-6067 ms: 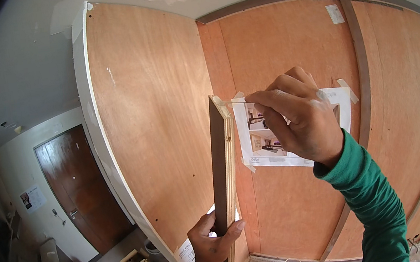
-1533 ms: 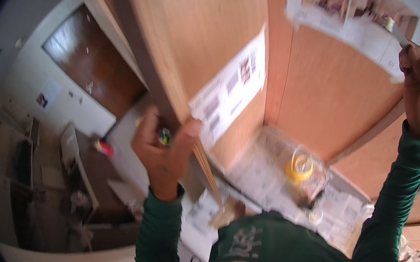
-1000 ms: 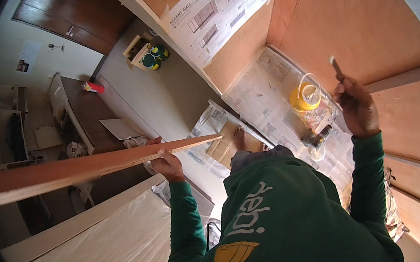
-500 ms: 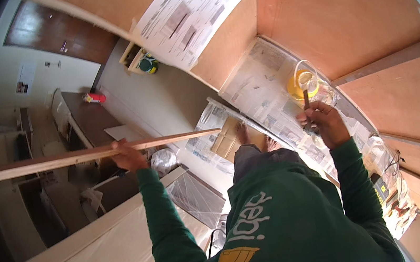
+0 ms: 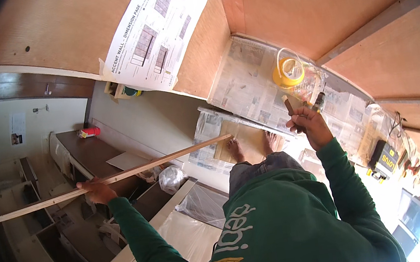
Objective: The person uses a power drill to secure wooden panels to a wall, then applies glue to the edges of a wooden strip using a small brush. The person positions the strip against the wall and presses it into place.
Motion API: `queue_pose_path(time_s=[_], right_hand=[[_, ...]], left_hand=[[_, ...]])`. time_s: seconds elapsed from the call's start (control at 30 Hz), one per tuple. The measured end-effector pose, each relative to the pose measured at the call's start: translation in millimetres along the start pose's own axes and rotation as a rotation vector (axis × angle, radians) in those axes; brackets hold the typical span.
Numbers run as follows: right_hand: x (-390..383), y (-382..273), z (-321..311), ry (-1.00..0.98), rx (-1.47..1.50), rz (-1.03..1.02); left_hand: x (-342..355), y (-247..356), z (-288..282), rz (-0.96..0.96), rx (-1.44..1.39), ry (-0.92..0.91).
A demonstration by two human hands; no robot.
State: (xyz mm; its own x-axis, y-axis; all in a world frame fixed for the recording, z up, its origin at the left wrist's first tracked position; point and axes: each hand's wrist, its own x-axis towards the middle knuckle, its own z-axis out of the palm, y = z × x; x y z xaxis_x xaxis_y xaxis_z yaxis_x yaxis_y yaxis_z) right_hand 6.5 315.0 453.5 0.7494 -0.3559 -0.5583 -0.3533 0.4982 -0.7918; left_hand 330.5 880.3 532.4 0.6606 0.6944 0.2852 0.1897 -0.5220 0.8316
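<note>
Head view, sole entry. Item: one long, narrow wooden strip (image 5: 156, 163), which I find in the left half, its long axis slanting from the left rim up and rightward to a far end beside a bare foot (image 5: 235, 150); whether that end rests on the cardboard (image 5: 247, 138), I cannot tell. Item: left hand (image 5: 98, 191), fingers grasping the strip near its visible middle; by far the nearer hand. Item: right hand (image 5: 312, 125), fingers pinched on a small flat tool (image 5: 288, 106), pale matter at its tip. Key relation: from the right fingers I read the strip as leftward, well apart, far end closest; the tool points up, roughly toward the yellow pail (image 5: 280, 75). Item: newspaper sheets (image 5: 242, 95), spread around the pail.
</note>
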Motion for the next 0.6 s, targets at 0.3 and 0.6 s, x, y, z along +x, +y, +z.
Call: queue_pose_path(time_s=[0.3, 0.6], right_hand=[[-30.0, 50.0, 2.0, 0.391, -0.081, -0.129], [-85.4, 108.8, -11.1, 0.834, 0.075, -0.292]], left_hand=[[139.6, -104.2, 32.8, -0.199, -0.144, -0.206], [281.3, -156.3, 72.6, 0.597, 0.08, -0.349]])
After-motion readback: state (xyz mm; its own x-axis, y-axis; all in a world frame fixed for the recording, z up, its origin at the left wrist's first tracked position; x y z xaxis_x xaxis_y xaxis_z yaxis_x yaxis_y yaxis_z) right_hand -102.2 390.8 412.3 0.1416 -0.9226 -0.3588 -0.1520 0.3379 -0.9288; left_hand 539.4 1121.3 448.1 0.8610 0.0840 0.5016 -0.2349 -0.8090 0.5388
